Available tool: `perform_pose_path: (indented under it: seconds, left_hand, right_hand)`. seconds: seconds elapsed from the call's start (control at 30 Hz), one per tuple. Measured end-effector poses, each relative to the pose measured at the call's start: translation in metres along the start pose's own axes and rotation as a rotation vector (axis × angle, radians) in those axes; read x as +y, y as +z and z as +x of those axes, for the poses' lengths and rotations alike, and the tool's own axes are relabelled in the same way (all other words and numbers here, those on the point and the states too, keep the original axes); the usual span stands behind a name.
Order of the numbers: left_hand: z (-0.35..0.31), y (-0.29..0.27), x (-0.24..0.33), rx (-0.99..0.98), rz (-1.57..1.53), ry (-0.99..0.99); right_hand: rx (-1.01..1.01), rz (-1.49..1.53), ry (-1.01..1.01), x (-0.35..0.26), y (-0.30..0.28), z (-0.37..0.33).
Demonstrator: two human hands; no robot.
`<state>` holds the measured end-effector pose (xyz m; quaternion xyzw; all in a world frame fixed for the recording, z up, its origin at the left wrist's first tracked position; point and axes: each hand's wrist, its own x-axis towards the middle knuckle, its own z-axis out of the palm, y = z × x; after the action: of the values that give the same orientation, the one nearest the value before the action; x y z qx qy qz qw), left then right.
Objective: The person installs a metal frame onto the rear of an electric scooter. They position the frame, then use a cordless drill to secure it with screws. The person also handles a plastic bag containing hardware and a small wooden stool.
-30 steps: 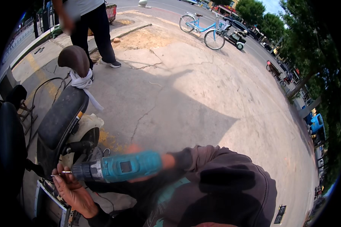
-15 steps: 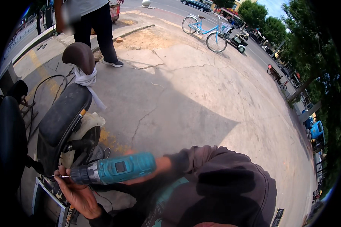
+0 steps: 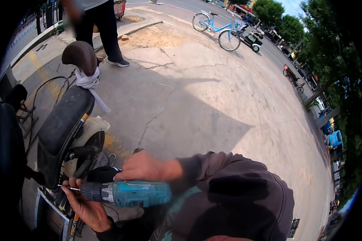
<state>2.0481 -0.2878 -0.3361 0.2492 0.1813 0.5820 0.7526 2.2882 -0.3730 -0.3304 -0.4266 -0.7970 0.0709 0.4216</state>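
A teal cordless drill (image 3: 142, 193) lies level across my lap, its black chuck and thin metal bit pointing left. My right hand (image 3: 142, 166) is wrapped round its grip on the far side. At the tip, my left hand (image 3: 90, 213) pinches round the bit (image 3: 73, 188) with thumb and fingers; whether a screw is also between them I cannot make out. The bit reaches toward the lower body of an electric scooter (image 3: 48, 166), just beneath its black seat (image 3: 66, 120). The exact spot it meets is hidden by my fingers.
A brown backrest (image 3: 82, 56) tied with white cloth (image 3: 87, 80) rises behind the seat. Beyond it stands a person in dark trousers (image 3: 104, 32). A blue bicycle (image 3: 217, 28) is parked farther off on the cracked concrete (image 3: 197, 108). A black cable (image 3: 42, 90) lies at left.
My right hand has rolled the drill over, so its grip now points away from me and the hand shows above the body. My left fingers stay at the bit.
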Motion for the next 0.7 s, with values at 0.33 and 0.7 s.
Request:
perform_pose_path:
  seconds: [0.33, 0.7]
  left_hand:
    - [-0.021, 0.014, 0.003, 0.037, 0.031, 0.163]
    - [-0.055, -0.047, 0.096, 0.376, 0.189, 0.435]
  right_hand:
    - [0.023, 0.469, 0.015, 0.004, 0.023, -0.007]
    - [-0.234, 0.485, -0.066, -0.048, 0.135, 0.047]
